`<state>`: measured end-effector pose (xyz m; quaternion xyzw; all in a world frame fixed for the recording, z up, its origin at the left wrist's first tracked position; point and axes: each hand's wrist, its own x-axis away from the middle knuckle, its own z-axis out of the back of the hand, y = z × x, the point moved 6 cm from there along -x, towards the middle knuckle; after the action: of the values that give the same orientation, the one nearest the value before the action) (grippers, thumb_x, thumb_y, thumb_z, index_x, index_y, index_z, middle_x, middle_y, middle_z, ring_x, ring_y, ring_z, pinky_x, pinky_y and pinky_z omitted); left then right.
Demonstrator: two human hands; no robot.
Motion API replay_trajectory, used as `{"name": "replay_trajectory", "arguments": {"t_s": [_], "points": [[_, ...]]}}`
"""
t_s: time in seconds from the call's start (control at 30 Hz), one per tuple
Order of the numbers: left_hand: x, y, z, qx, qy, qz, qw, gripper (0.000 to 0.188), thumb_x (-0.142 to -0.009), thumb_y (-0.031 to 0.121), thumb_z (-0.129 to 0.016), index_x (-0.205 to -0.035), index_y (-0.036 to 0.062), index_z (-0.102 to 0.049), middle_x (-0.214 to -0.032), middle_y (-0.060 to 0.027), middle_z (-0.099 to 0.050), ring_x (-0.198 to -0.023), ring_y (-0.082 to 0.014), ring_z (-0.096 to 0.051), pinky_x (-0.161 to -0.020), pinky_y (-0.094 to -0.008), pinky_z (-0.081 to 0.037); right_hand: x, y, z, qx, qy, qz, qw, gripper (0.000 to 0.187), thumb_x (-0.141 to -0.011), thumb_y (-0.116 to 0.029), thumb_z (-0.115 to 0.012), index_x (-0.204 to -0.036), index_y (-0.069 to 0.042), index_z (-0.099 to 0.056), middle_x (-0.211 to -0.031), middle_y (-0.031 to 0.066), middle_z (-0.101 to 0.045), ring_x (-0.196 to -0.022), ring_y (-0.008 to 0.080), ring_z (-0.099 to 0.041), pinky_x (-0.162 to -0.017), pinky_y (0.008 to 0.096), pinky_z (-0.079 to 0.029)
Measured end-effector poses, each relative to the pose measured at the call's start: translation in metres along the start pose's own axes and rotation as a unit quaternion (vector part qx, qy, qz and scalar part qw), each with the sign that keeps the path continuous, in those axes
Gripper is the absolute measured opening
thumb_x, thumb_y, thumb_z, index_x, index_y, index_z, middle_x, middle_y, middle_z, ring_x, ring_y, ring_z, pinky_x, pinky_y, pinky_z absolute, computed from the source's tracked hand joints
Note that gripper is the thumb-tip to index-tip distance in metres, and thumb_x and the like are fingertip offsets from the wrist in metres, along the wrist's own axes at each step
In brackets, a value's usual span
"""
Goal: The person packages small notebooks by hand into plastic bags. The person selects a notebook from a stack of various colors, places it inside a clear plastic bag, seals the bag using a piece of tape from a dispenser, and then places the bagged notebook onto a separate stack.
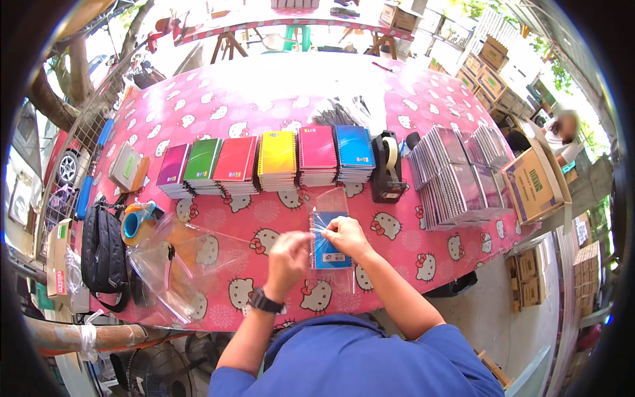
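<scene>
In front of me a blue spiral notebook (333, 257) lies on the table inside a clear plastic sleeve (329, 200), which extends past its top and bottom. My right hand (347, 237) is closed, its thumb and fingers pinching the creased plastic over the upper part of the notebook. At the notebook's left edge is my left hand (289, 255), a dark watch (266, 302) on its wrist. Its fingers look curled but are smeared by motion, so whether they grip the plastic cannot be made out.
Beyond my hands stands a row of notebook stacks, including a yellow stack (278, 159). A black tape dispenser (388, 169) ends the row, beside wrapped notebook bundles (456, 178). Leftward lie loose plastic sleeves (218, 248), pink-handled pliers (178, 266) and a black bag (104, 251). A carton (534, 180) stands right.
</scene>
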<state>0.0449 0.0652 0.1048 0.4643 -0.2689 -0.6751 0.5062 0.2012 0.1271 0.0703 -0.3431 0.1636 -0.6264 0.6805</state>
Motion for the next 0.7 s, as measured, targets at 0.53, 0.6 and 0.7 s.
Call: {"name": "replay_trajectory", "arguments": {"t_s": [0.53,0.6,0.7], "points": [[0.051,-0.005,-0.044,-0.212,-0.096,-0.151,0.961,0.041,-0.085,0.013,-0.055,-0.126,0.0068,-0.051,-0.134,-0.0174,-0.045,-0.127,-0.0307,-0.040,-0.110,-0.0427,-0.020,-0.004,0.001,-0.001,-0.023,-0.020,0.010,0.999,0.023,-0.075,-0.023,-0.066,-0.078,-0.001,-0.064,-0.080,0.0149,-0.063,-0.079,0.0267,-0.060,-0.073,0.0365,-0.047],[0.083,0.018,-0.036,0.011,-0.279,-0.229,0.933,0.029,-0.084,0.013,-0.055,-0.112,0.0055,-0.060,-0.115,-0.0140,-0.060,-0.112,-0.0288,-0.055,-0.107,-0.0440,-0.029,-0.004,0.001,-0.003,-0.017,-0.055,-0.017,0.998,0.022,-0.075,-0.024,-0.066,-0.079,-0.002,-0.065,-0.086,0.0144,-0.064,-0.088,0.0288,-0.059,-0.079,0.0378,-0.047],[0.016,-0.005,0.003,0.069,-0.018,-0.124,0.990,0.025,-0.081,0.007,-0.060,-0.106,0.0053,-0.062,-0.107,-0.0119,-0.063,-0.100,-0.0295,-0.061,-0.085,-0.0385,-0.049,-0.002,0.002,0.001,-0.027,-0.034,0.016,0.999,0.021,-0.076,-0.023,-0.066,-0.079,-0.002,-0.065,-0.083,0.0133,-0.063,-0.084,0.0288,-0.059,-0.077,0.0384,-0.047]]}}
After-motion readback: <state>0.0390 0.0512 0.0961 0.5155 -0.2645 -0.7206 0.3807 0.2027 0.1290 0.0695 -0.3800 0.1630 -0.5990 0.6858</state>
